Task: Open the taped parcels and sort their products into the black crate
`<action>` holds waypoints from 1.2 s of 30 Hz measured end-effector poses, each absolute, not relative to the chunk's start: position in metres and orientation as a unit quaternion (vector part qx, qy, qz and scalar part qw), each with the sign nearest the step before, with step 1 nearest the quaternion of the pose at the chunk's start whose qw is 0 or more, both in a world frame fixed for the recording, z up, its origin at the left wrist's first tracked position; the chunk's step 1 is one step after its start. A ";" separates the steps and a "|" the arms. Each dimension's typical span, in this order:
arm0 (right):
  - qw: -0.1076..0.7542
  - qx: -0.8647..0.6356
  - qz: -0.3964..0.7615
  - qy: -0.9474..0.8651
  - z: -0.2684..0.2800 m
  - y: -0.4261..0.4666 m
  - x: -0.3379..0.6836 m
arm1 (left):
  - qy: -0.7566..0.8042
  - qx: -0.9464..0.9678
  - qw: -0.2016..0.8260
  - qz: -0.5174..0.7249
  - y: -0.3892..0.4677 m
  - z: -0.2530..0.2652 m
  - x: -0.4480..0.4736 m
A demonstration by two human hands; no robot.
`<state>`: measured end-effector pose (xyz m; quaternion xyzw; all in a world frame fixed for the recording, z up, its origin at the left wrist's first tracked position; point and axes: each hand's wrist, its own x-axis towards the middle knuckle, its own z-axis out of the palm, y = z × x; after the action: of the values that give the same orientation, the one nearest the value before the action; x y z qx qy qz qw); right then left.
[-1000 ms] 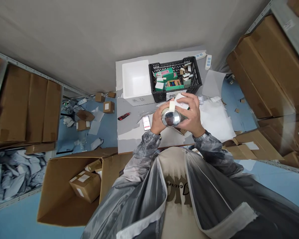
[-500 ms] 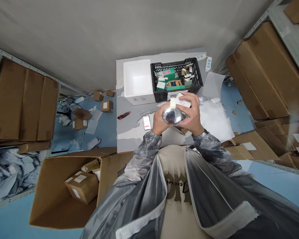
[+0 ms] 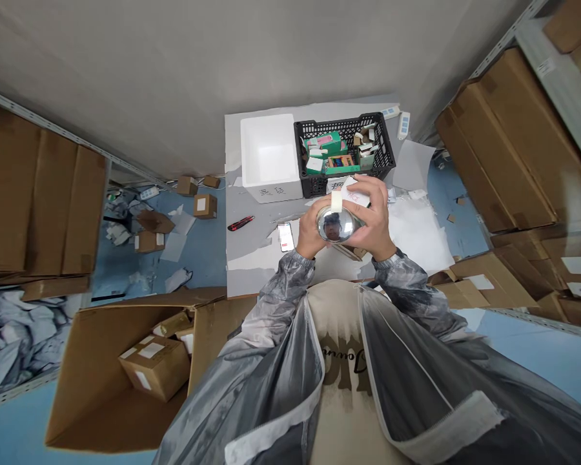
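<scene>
While both of my hands meet above the near half of the bench [image 3: 252, 219], the items stand as follows. Item one: my left hand [image 3: 311, 234], fingers curled around the left side of a shiny silver object [image 3: 336, 224] with a rounded, mirror-like end that faces me. Item two: my right hand [image 3: 376, 219], wrapped around the right side of the same object and also holding a small white box [image 3: 354, 194] with pink lettering, pinched above the silver piece. Item three: a short strip of pale tape or label [image 3: 336, 201], standing up at the top of the silver object, between my two hands. Item four: a phone [image 3: 285, 236], flat on the bench just left of my left hand. Item five: a red and black utility knife [image 3: 241, 223], further left of the phone, well apart from my hands. Item six: a black plastic crate [image 3: 386, 148], just beyond my hands, holding green and white small boxes. Item seven: a white foam box [image 3: 270, 155], open, touching the crate's left side. Item eight: loose white paper sheets [image 3: 419, 226], spread to the right of my right hand. Item nine: an open cardboard carton [image 3: 101, 381] on the floor, low and to the left of my left arm, with a smaller taped box [image 3: 155, 366] inside.
</scene>
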<state>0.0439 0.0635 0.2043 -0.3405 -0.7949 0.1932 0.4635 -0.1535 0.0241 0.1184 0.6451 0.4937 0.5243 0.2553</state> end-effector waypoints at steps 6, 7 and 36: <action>0.482 -0.356 0.167 -0.783 0.198 0.057 0.036 | 0.485 0.637 0.240 0.549 0.022 0.126 -0.155; 0.486 -0.358 0.156 -0.782 0.197 0.055 0.035 | 0.479 0.637 0.235 0.556 0.022 0.125 -0.154; 0.529 -0.477 0.219 -0.667 0.170 0.035 0.020 | 0.504 0.687 0.278 0.443 0.008 0.151 -0.166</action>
<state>0.0204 0.0350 0.1703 -0.4767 -0.6671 0.2191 0.5289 -0.1657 0.0080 0.1511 0.6873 0.5041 0.4431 0.2778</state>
